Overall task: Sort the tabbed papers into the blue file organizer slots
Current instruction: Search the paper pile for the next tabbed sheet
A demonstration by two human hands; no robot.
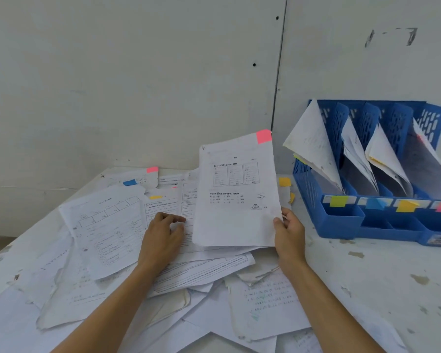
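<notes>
Pink-tabbed paper (237, 194) is up, raised above the pile (107, 225), right hand (289, 233) pinching its lower right edge. Left hand (163, 233) rests on the scattered sheets, fingers relaxed, holding nothing. Blue organizer (341, 225) stands just to the right, papers in its slots.

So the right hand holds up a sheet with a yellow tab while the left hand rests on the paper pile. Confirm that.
Not quite: the tab on the sheet held by the right hand is pink, not yellow; the head view shows it. The left hand does rest on the paper pile.
</notes>
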